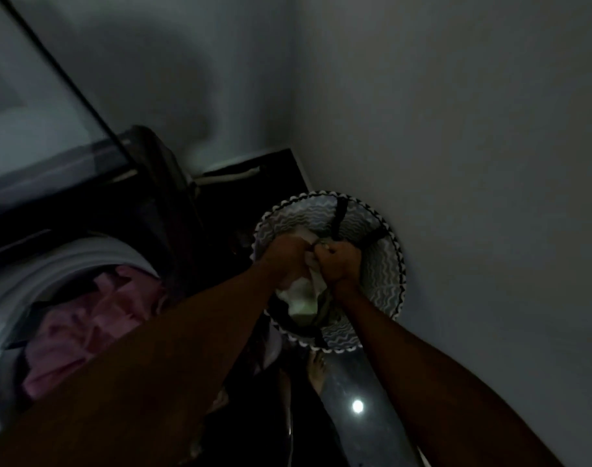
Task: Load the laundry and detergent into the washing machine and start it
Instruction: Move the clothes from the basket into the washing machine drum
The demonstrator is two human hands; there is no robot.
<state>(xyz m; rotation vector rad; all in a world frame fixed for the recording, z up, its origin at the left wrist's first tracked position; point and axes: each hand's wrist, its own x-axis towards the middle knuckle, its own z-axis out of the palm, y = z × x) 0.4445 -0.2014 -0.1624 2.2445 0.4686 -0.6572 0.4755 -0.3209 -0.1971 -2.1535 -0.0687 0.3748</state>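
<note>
A dim corner of a room with plain pale grey walls (456, 129) and a dark glossy floor (352, 382) that catches one small bright spot of reflected light. Seen from above, a round fabric laundry basket (382, 274) with a grey-and-white wavy pattern, a black-and-white zigzag rim and black strap handles stands on the floor, touching the right-hand wall.

Both bare arms reach down into the basket. The left hand (288, 261) and the right hand (342, 264) sit side by side over its opening, each with fingers curled tightly into a bunched white cloth (303, 294), which hangs down between them above darker garments lying inside the basket (the fingertips themselves are buried in the fabric).

To the left, the white top-loading washing machine (14, 291) stands with its round drum opening exposed, and a crumpled pink garment (85, 318) with some dark pieces fills it. The machine's lid (35, 106) is raised behind the opening.

A bare foot (318, 369) rests on the floor just below the basket.
</note>
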